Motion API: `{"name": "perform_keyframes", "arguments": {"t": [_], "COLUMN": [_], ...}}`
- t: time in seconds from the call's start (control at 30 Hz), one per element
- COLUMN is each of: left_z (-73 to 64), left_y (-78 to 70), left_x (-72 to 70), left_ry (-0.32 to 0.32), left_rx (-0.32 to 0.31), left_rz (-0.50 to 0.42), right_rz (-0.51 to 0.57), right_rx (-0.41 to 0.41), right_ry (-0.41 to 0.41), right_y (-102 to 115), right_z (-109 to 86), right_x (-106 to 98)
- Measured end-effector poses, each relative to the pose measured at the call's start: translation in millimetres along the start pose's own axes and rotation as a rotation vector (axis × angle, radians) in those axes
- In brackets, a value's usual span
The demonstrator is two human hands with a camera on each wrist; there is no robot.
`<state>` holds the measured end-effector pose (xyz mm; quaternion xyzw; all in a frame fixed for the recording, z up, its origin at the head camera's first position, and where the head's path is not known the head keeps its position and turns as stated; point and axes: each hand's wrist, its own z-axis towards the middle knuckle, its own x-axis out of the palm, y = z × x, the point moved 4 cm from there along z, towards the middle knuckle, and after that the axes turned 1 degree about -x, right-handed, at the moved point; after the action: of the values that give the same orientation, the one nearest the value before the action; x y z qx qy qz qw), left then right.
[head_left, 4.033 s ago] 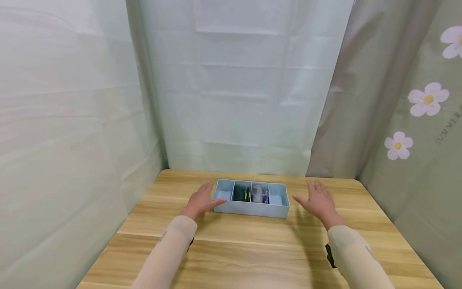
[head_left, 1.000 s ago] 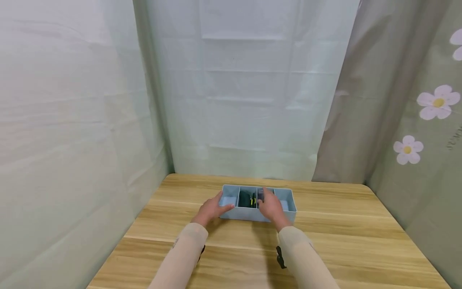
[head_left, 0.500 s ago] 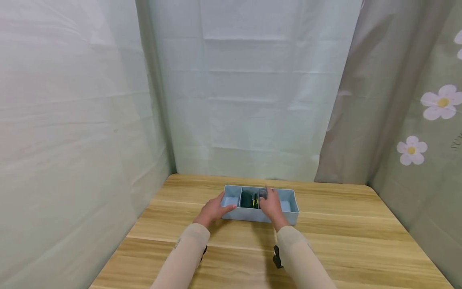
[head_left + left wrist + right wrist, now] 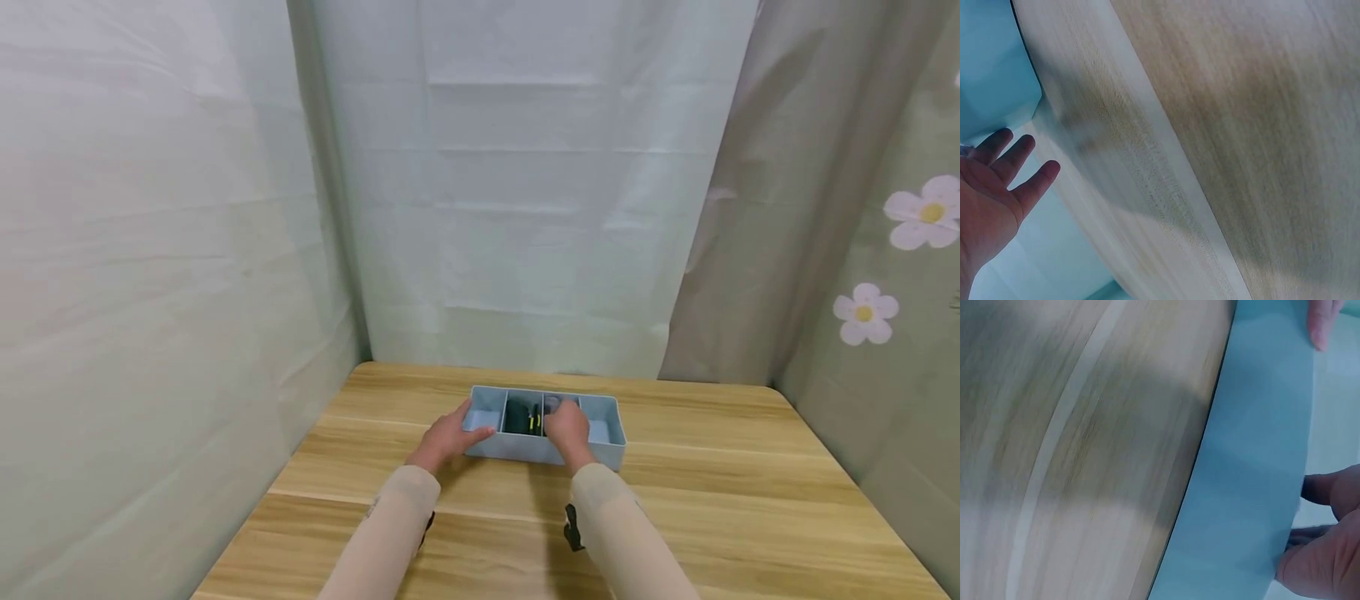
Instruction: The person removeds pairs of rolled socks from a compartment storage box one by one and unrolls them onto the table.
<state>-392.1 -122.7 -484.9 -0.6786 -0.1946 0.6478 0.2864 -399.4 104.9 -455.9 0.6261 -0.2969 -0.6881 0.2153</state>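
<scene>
A light blue box (image 4: 517,448) with several compartments stands on the table in the head view. My left hand (image 4: 446,435) lies at its left end, thumb over the front rim. In the left wrist view the fingers of my left hand (image 4: 991,200) look straight against the box (image 4: 997,69). My right hand (image 4: 567,427) reaches with bent fingers into the third compartment, by a greyish translucent item (image 4: 552,403). Its fingertips are hidden behind the box wall (image 4: 1241,456) in the right wrist view. The second compartment holds a dark green thing (image 4: 517,415) and slim black-and-yellow items (image 4: 534,419).
The wooden table (image 4: 510,533) extends in front of the box and to both sides. A pale curtain (image 4: 517,250) hangs behind it, with another sheet (image 4: 150,292) on the left and a flowered cloth (image 4: 862,313) on the right.
From both sides of the box, my left hand has come to its left end and my right into the third compartment. Lately the right fingers have curled further down. The view has shifted slightly.
</scene>
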Motion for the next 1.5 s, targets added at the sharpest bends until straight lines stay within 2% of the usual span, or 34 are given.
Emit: {"name": "perform_keyframes", "arguments": {"t": [0.13,0.23,0.47,0.67,0.8,0.9,1.23,1.5], "left_z": [0.0,0.2,-0.8,-0.7,-2.3,-2.9,-3.3,-0.8], "left_y": [-0.7,-0.5,0.0,-1.7,-1.8,-0.8,3.0,1.5], "left_x": [0.5,0.9,1.4,2.9,3.6,3.4,10.1,4.3], "left_ry": [-0.003,-0.005,-0.010,-0.008,-0.019,-0.037,-0.043,-0.053], "left_rx": [0.001,0.002,0.003,0.013,0.001,-0.005,-0.010,-0.012], "left_rz": [0.006,0.006,-0.007,-0.018,-0.025,-0.031,-0.013,0.008], "right_rz": [-0.099,-0.132,-0.103,-0.088,-0.081,-0.020,0.179,0.287], "right_rx": [-0.091,-0.122,-0.119,-0.070,-0.099,-0.118,-0.079,-0.037], "right_ry": [-0.007,-0.030,-0.109,-0.154,-0.198,-0.215,-0.254,-0.299], "right_y": [-2,-3,-4,-8,-9,-9,-19,-20], "right_z": [1.4,1.6,1.7,2.7,1.7,-0.2,-5.3,-0.5], "right_x": [2,4,5,7,7,7,-1,-13]}}
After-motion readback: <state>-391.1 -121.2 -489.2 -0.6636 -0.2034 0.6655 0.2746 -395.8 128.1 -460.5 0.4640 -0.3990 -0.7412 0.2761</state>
